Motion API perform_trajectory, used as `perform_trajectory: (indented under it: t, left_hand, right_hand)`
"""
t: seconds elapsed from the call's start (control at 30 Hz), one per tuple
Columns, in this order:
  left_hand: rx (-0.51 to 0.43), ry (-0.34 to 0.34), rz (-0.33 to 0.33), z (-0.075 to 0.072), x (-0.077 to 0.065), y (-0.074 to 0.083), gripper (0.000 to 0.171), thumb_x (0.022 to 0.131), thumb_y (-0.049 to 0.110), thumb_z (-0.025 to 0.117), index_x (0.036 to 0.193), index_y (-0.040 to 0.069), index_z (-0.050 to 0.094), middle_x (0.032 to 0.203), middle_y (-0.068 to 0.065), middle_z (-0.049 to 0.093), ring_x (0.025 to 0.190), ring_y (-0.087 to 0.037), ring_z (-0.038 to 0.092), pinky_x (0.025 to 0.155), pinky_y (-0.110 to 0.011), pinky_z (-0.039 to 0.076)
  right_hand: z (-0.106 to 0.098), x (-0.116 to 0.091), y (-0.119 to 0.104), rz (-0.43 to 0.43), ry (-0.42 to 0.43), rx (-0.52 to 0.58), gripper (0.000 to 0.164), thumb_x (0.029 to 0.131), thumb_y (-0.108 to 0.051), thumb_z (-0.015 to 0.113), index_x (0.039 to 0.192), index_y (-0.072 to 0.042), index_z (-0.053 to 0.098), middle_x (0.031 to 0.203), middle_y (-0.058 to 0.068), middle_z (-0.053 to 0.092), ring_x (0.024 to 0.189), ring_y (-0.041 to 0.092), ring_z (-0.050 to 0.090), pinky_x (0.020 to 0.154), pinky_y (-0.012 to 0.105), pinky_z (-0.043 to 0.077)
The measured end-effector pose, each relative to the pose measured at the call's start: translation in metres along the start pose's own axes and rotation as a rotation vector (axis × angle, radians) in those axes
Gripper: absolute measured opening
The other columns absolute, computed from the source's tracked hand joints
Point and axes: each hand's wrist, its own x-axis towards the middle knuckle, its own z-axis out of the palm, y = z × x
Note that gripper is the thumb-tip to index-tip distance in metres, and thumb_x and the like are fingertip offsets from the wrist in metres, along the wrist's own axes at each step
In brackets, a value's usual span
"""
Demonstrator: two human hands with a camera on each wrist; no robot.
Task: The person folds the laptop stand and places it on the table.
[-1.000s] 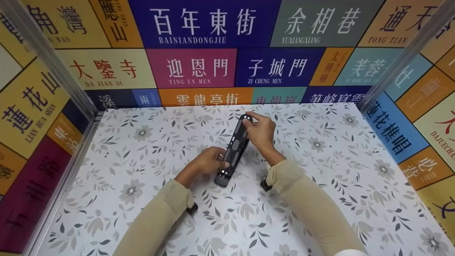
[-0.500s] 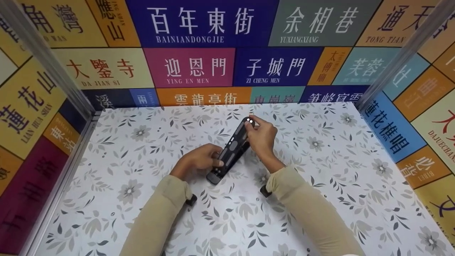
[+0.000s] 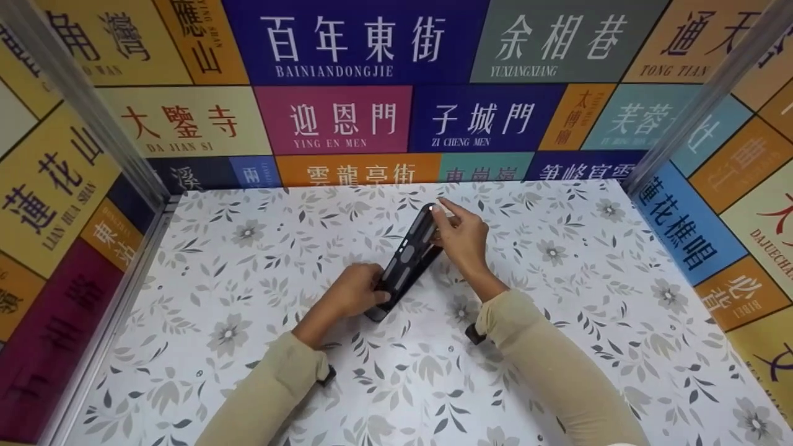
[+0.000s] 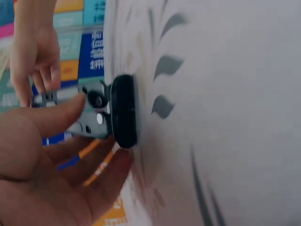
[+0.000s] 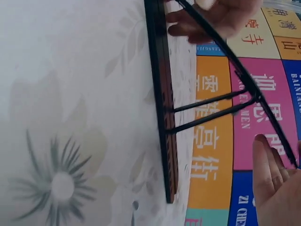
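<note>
A black folding laptop stand [image 3: 406, 254] sits slanted on the table, its near end to the left and its far end raised. My left hand [image 3: 353, 290] grips the near end, and in the left wrist view the thumb lies on top beside the stand's rounded black foot [image 4: 123, 112]. My right hand [image 3: 464, 240] pinches the raised far end between thumb and fingers. From the right wrist the upper arm [image 5: 225, 52] stands at an angle over the ridged base bar [image 5: 162, 103], with two thin struts [image 5: 211, 108] between them.
The white table cover [image 3: 248, 347] has a grey leaf and flower print. Colourful sign-printed walls [image 3: 347, 118] close off the back and both sides, with metal posts [image 3: 118, 105] at the corners. Dark cuff-side devices [image 3: 476, 334] hang under both sleeves.
The stand's near end has shifted left, and the gap between upper arm and base looks wider. My left hand has closed further over the near end; my right hand has moved slightly right.
</note>
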Motion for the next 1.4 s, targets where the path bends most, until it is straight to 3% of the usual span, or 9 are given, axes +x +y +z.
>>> perform_trajectory:
  t: [0.1, 0.23, 0.43, 0.63, 0.73, 0.8, 0.97, 1.17, 1.4]
  left_hand:
    - [0.142, 0.046, -0.041, 0.006, -0.015, 0.009, 0.021, 0.089, 0.02, 0.079, 0.1, 0.003, 0.07, 0.092, -0.01, 0.066, 0.079, -0.021, 0.059, 0.074, -0.038, 0.054]
    - [0.259, 0.099, -0.106, 0.016, -0.033, 0.019, 0.021, 0.086, 0.02, 0.079, 0.091, 0.001, 0.07, 0.088, -0.013, 0.066, 0.072, -0.023, 0.06, 0.065, -0.041, 0.054]
    - [0.369, 0.185, -0.189, 0.032, -0.047, 0.028, 0.025, 0.084, 0.019, 0.079, 0.089, -0.004, 0.072, 0.089, -0.021, 0.069, 0.079, -0.034, 0.064, 0.065, -0.048, 0.057]
    - [0.442, 0.192, -0.224, 0.039, -0.05, 0.033, 0.023, 0.084, 0.016, 0.081, 0.087, -0.006, 0.075, 0.091, -0.024, 0.067, 0.086, -0.038, 0.064, 0.068, -0.048, 0.059]
    - [0.457, 0.188, -0.228, 0.04, -0.048, 0.034, 0.018, 0.084, 0.012, 0.079, 0.085, -0.006, 0.075, 0.09, -0.025, 0.067, 0.084, -0.038, 0.065, 0.068, -0.048, 0.059]
    - [0.453, 0.179, -0.238, 0.04, -0.046, 0.033, 0.014, 0.085, 0.008, 0.076, 0.085, -0.006, 0.075, 0.089, -0.024, 0.067, 0.082, -0.038, 0.065, 0.067, -0.048, 0.059]
    - [0.448, 0.174, -0.235, 0.039, -0.044, 0.033, 0.008, 0.084, 0.0, 0.071, 0.082, -0.006, 0.074, 0.086, -0.024, 0.069, 0.076, -0.037, 0.065, 0.066, -0.047, 0.059]
    - [0.502, 0.153, -0.201, 0.036, -0.042, 0.034, 0.004, 0.082, -0.003, 0.071, 0.08, -0.004, 0.074, 0.085, -0.023, 0.071, 0.077, -0.036, 0.067, 0.069, -0.048, 0.06]
    - [0.502, 0.121, -0.216, 0.032, -0.04, 0.034, 0.005, 0.083, -0.001, 0.07, 0.08, -0.002, 0.073, 0.085, -0.022, 0.071, 0.075, -0.036, 0.067, 0.066, -0.048, 0.059]
  right_hand:
    - [-0.009, 0.007, 0.01, -0.003, -0.053, -0.043, 0.038, 0.107, -0.037, 0.052, 0.137, -0.017, 0.066, 0.096, 0.013, 0.077, 0.087, 0.036, 0.076, 0.077, 0.044, 0.064]
    - [-0.021, 0.022, 0.03, -0.033, -0.179, -0.249, 0.04, 0.11, -0.038, 0.043, 0.142, -0.02, 0.061, 0.112, 0.011, 0.076, 0.11, 0.03, 0.071, 0.095, 0.046, 0.058]
    - [-0.033, 0.037, 0.052, -0.071, -0.486, -0.435, 0.041, 0.101, -0.028, 0.066, 0.142, -0.028, 0.06, 0.143, 0.002, 0.062, 0.138, 0.025, 0.053, 0.117, 0.05, 0.041]
    - [-0.034, 0.041, 0.06, -0.037, -0.691, -0.592, 0.067, 0.087, -0.035, 0.081, 0.148, -0.023, 0.055, 0.161, 0.003, 0.044, 0.15, 0.028, 0.038, 0.125, 0.049, 0.028]
    - [-0.032, 0.04, 0.061, -0.003, -0.717, -0.658, 0.067, 0.084, -0.039, 0.083, 0.145, -0.024, 0.058, 0.164, 0.0, 0.038, 0.15, 0.028, 0.036, 0.125, 0.048, 0.027]
    - [-0.031, 0.039, 0.061, 0.004, -0.713, -0.685, 0.061, 0.083, -0.039, 0.084, 0.139, -0.026, 0.065, 0.16, 0.0, 0.045, 0.145, 0.028, 0.042, 0.124, 0.048, 0.03]
    - [-0.025, 0.04, 0.059, -0.058, -0.678, -0.698, 0.047, 0.077, -0.034, 0.09, 0.12, -0.022, 0.077, 0.125, -0.001, 0.072, 0.118, 0.02, 0.062, 0.106, 0.042, 0.049]
    - [-0.016, 0.047, 0.054, -0.104, -0.65, -0.758, 0.045, 0.066, -0.032, 0.096, 0.105, -0.016, 0.081, 0.096, 0.0, 0.076, 0.09, 0.018, 0.067, 0.087, 0.038, 0.057]
    - [-0.013, 0.048, 0.048, 0.016, -0.656, -0.812, 0.046, 0.062, -0.034, 0.098, 0.103, -0.02, 0.082, 0.099, 0.001, 0.074, 0.097, 0.023, 0.064, 0.096, 0.04, 0.054]
